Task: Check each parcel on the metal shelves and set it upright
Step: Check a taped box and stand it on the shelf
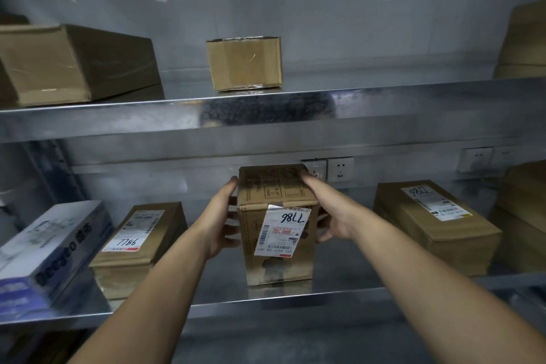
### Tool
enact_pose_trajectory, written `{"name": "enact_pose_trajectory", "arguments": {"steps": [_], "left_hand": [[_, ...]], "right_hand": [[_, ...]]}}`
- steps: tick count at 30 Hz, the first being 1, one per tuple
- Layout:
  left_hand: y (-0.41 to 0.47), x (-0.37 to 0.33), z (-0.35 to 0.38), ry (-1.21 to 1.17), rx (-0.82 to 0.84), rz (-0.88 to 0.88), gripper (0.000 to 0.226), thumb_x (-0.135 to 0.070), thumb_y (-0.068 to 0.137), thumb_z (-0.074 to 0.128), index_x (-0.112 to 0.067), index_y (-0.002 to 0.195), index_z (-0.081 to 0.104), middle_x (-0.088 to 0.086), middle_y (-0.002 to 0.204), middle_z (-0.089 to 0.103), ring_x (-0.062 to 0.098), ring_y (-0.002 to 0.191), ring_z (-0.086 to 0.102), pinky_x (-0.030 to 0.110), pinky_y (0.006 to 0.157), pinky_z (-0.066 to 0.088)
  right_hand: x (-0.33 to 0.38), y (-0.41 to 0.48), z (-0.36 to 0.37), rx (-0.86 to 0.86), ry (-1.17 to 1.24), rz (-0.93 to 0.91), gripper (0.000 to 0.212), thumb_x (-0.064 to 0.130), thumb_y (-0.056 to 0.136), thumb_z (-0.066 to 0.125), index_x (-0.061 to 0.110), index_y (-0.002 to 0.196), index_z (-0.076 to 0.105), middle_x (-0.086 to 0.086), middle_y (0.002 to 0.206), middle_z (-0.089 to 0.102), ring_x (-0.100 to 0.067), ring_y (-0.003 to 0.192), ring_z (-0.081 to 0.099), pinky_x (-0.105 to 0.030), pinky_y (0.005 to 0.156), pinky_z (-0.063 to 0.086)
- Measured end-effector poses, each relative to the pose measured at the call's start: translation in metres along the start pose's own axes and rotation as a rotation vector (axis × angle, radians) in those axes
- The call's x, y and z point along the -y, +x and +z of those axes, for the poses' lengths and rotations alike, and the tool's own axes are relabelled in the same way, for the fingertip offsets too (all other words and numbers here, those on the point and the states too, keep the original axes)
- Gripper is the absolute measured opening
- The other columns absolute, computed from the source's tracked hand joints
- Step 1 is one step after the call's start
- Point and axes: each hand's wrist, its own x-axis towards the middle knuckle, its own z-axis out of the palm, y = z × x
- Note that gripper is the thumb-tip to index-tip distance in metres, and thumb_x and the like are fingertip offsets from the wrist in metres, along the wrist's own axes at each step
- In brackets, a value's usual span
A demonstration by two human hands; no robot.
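A brown cardboard parcel (276, 230) stands on end in the middle of the lower metal shelf (295, 295). Its white shipping label faces me, with the handwritten number upside down. My left hand (223, 216) grips the parcel's left side and my right hand (328, 210) grips its right side. A flat brown parcel (139, 245) with a label lies to the left. Another labelled brown parcel (434, 221) lies to the right.
A white and blue box (50, 248) lies at the far left of the lower shelf. On the upper shelf (266, 115) sit a large brown box (74, 63) at left and a small taped box (244, 63) in the middle. Wall sockets (339, 169) are behind the held parcel. More boxes (523, 216) fill the right edge.
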Motion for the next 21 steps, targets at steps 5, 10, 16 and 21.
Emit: {"name": "enact_pose_trajectory", "arguments": {"steps": [5,10,16,21], "left_hand": [[0.001,-0.007,0.007,0.035,-0.007,0.018,0.057,-0.072,0.089,0.048,-0.021,0.101,0.069,0.013,0.107,0.071,0.032,0.107,0.061,0.054,0.102,0.045],[0.001,-0.012,0.007,0.096,0.006,-0.005,0.049,-0.063,0.096,0.045,-0.019,0.097,0.066,0.012,0.102,0.067,0.033,0.104,0.06,0.051,0.093,0.047],[0.007,-0.015,0.002,0.172,0.026,-0.001,0.037,-0.049,0.099,0.043,-0.02,0.085,0.061,0.008,0.082,0.061,0.032,0.091,0.061,0.055,0.094,0.051],[0.011,-0.016,0.005,0.211,0.013,0.008,0.036,-0.046,0.101,0.04,-0.019,0.091,0.062,0.01,0.087,0.062,0.034,0.096,0.061,0.056,0.093,0.051]], "right_hand": [[0.005,-0.002,0.002,0.0,0.008,-0.043,0.051,0.073,0.085,0.057,0.032,0.113,0.069,-0.004,0.123,0.068,-0.03,0.122,0.053,-0.063,0.104,0.041],[0.008,-0.005,0.001,0.006,-0.054,-0.002,0.044,0.063,0.089,0.059,0.026,0.111,0.069,-0.008,0.117,0.069,-0.032,0.115,0.057,-0.058,0.094,0.048],[0.015,-0.004,0.002,0.001,-0.118,-0.011,0.029,0.046,0.096,0.057,0.019,0.094,0.068,-0.008,0.09,0.074,-0.031,0.098,0.065,-0.053,0.086,0.052],[0.016,0.0,0.006,-0.004,-0.144,-0.013,0.029,0.042,0.098,0.055,0.018,0.085,0.065,-0.007,0.077,0.071,-0.031,0.091,0.065,-0.053,0.087,0.053]]}}
